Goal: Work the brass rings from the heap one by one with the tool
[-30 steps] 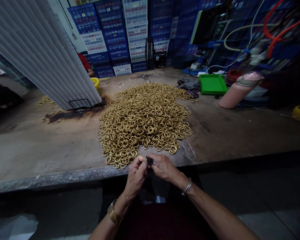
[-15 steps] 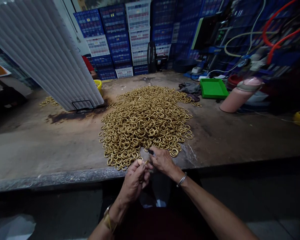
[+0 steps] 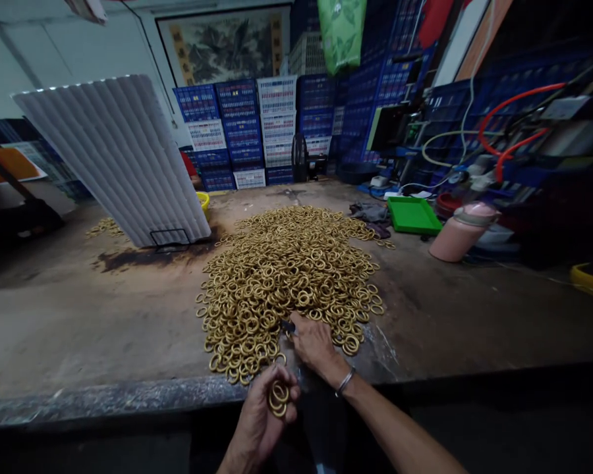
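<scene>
A large heap of gold-coloured metal rings (image 3: pixel 296 270) lies on the worktable. Below its near edge, my left hand (image 3: pixel 257 418) is closed around several of these rings (image 3: pixel 278 399), which show between palm and fingers. My right hand (image 3: pixel 319 349), wearing a silver bangle (image 3: pixel 344 382), touches the heap's front edge. From its fingers pokes the tip of a small dark tool (image 3: pixel 287 326), whose exact kind I cannot make out. The fingertips are partly hidden by the back of that hand.
The wooden worktable (image 3: pixel 143 316) has a worn front edge. A corrugated white panel (image 3: pixel 123 158) leans in a black wire stand at left. To the right are a green tray (image 3: pixel 414 216), dark cloth (image 3: pixel 370 214) and a pink bottle (image 3: pixel 459 234). Stacked crates (image 3: pixel 242 125) stand behind.
My view has tilted up. My left hand has drawn back from the right and turned, showing rings in its palm. My right hand has moved forward into the front of the heap.
</scene>
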Demonstrator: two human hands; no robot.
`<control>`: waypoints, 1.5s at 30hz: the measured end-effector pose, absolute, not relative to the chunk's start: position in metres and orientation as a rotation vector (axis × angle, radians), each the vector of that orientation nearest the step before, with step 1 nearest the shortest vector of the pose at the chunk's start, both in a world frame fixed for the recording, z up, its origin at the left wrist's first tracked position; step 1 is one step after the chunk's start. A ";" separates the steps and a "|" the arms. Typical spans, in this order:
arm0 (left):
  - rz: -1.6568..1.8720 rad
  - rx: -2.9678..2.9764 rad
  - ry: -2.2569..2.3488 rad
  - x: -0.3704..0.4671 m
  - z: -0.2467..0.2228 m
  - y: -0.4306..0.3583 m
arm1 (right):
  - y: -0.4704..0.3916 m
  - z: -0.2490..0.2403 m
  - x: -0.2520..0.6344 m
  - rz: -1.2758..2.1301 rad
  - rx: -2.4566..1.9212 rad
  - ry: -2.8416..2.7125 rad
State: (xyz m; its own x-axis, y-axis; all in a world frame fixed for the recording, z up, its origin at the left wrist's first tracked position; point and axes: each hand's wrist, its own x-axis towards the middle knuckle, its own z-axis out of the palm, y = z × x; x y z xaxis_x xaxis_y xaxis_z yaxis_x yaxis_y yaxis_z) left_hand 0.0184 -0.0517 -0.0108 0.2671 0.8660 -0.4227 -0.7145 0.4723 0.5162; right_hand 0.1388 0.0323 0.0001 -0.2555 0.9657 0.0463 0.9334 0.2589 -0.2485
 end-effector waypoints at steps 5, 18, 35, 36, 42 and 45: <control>1.096 0.385 0.866 0.022 -0.012 -0.050 | 0.031 -0.002 0.144 0.301 -1.704 -2.249; 1.317 1.472 1.283 0.017 -0.009 -0.031 | 0.026 0.005 0.168 1.673 -1.297 -1.442; 1.214 1.706 1.179 0.014 -0.002 -0.032 | 0.009 -0.001 0.174 2.178 -0.957 -1.182; 1.219 1.677 1.197 0.014 -0.003 -0.033 | 0.008 -0.001 0.173 2.153 -0.974 -1.211; 1.278 1.588 1.381 0.016 -0.009 -0.035 | -0.001 -0.001 0.169 1.800 -1.160 -1.376; 1.252 1.580 1.394 0.018 -0.011 -0.036 | -0.004 -0.002 0.166 1.542 -1.187 -1.531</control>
State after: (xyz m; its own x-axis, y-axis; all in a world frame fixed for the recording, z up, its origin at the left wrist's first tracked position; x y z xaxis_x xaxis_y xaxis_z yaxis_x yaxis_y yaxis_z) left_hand 0.0176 -0.0356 -0.0107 -0.0347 0.9747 0.2208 0.3240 -0.1981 0.9251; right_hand 0.1662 -0.0036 -0.0022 -0.3760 0.9141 -0.1515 0.1450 -0.1035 -0.9840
